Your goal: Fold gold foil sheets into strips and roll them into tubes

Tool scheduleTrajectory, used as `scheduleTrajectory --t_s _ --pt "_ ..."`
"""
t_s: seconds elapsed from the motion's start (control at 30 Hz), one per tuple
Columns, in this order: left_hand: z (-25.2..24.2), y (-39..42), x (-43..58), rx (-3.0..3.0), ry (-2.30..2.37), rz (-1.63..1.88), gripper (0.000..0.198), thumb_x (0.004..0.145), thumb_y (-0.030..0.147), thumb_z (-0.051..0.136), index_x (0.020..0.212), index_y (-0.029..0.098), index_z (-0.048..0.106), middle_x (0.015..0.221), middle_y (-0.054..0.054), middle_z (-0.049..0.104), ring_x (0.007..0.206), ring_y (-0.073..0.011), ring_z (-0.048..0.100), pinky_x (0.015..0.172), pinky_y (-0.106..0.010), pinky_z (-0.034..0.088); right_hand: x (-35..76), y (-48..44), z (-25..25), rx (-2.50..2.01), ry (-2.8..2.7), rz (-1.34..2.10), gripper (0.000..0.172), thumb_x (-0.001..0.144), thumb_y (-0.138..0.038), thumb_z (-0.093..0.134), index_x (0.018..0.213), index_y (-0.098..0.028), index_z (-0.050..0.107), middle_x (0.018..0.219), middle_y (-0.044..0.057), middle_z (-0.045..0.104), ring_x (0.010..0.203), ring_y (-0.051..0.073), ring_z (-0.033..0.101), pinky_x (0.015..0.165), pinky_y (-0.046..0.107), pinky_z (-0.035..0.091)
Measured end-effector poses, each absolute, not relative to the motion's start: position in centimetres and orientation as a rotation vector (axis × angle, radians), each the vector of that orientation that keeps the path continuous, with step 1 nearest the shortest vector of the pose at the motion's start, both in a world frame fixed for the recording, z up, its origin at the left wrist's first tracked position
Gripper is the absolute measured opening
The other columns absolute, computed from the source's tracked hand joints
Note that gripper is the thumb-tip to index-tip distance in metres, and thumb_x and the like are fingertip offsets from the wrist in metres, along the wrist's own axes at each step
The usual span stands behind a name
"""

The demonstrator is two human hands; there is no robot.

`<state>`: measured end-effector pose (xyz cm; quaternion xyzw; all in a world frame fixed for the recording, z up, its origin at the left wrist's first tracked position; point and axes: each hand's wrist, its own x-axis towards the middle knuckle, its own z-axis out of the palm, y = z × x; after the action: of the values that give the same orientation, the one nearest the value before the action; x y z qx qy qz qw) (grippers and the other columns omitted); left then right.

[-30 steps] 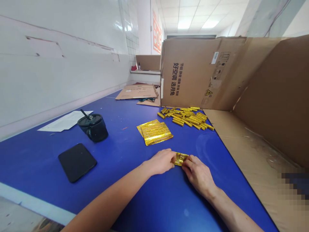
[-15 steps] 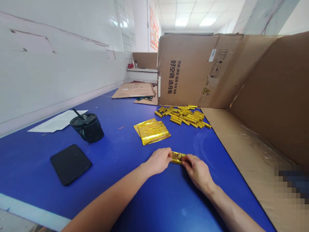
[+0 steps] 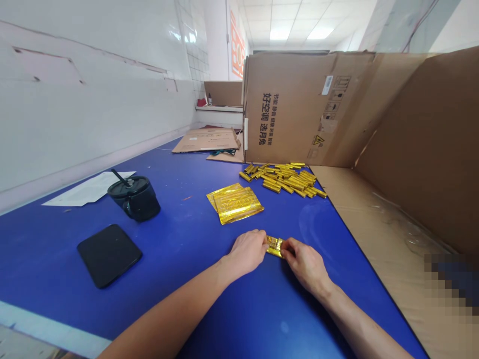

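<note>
Between my two hands, just above or on the blue table (image 3: 239,309), is a small gold foil wrapper (image 3: 275,246), folded into a narrow strip. My left hand (image 3: 250,252) pinches its left end, and my right hand (image 3: 305,262) pinches the right end with thumb and fingers. My fingers cover both ends of the strip. Beyond my hands lie flat gold foil sheets (image 3: 241,205) with embossed lettering, overlapping each other. Farther back and to the right is a loose pile of narrow gold foil strips (image 3: 286,178), close to the cardboard.
A dark lidded mug (image 3: 136,199) with a stick in it stands at the left, near a white paper (image 3: 80,192). A flat black pad (image 3: 109,255) lies in front of it. A large cardboard box (image 3: 295,109) borders the back and right; flattened cardboard (image 3: 204,139) lies behind.
My left hand has shifted slightly right along the foil strip, and a little less of the strip shows between my hands. Both hands keep their pinch.
</note>
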<state>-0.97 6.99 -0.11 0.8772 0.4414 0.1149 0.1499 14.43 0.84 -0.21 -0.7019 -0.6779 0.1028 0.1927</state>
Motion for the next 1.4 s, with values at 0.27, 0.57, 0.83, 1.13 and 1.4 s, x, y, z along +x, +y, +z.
scheduleTrajectory --t_s 0.27,0.57,0.83,1.13,1.4 --pt "0.2 6.6 -0.5 2.539 1.336 0.289 0.012 0.08 0.026 0.041 0.081 0.019 0.051 0.079 -0.003 0.056 0.075 -0.018 0.056 0.066 -0.028 0.039 13.8 0.4 -0.3 -2.059 -2.015 0.015 0.012 0.081 -0.022 0.041 0.074 -0.02 0.051 0.078 0.0 0.056 0.061 0.012 0.056 0.049 0.022 0.033" --pt "0.4 6.3 -0.5 2.556 1.365 0.27 0.011 0.078 0.023 0.041 0.082 0.018 0.051 0.081 -0.005 0.053 0.073 -0.0186 0.056 0.063 -0.028 0.04 14.1 0.3 -0.5 -1.977 -2.094 -0.016 0.015 0.084 -0.021 0.039 0.078 -0.02 0.053 0.076 0.001 0.057 0.066 0.013 0.057 0.054 0.022 0.037" --pt "0.4 6.4 -0.7 2.56 1.382 0.27 0.011 0.077 0.022 0.042 0.081 0.018 0.052 0.081 -0.005 0.053 0.074 -0.0198 0.056 0.063 -0.029 0.04 14.7 0.0 0.1 -1.913 -2.262 -0.002 0.016 0.081 -0.022 0.043 0.078 -0.022 0.058 0.078 0.001 0.055 0.066 0.012 0.056 0.052 0.021 0.036" --pt "0.4 6.4 -0.8 2.49 1.459 0.34 0.018 0.078 0.029 0.046 0.092 0.018 0.05 0.091 -0.007 0.053 0.086 -0.0214 0.053 0.07 -0.03 0.04 13.3 -0.2 -0.5 -1.914 -2.269 -0.193 0.02 0.083 -0.019 0.037 0.075 -0.018 0.055 0.073 0.003 0.058 0.06 0.013 0.057 0.049 0.022 0.036" --pt "0.1 7.5 -1.0 2.318 1.444 0.367 0.012 0.07 0.03 0.054 0.076 0.019 0.053 0.077 -0.003 0.058 0.074 -0.0183 0.056 0.064 -0.026 0.04 12.5 -0.6 -0.8 -1.84 -2.302 -0.196 0.019 0.081 -0.015 0.038 0.08 -0.018 0.056 0.076 0.004 0.061 0.061 0.014 0.059 0.051 0.022 0.041"
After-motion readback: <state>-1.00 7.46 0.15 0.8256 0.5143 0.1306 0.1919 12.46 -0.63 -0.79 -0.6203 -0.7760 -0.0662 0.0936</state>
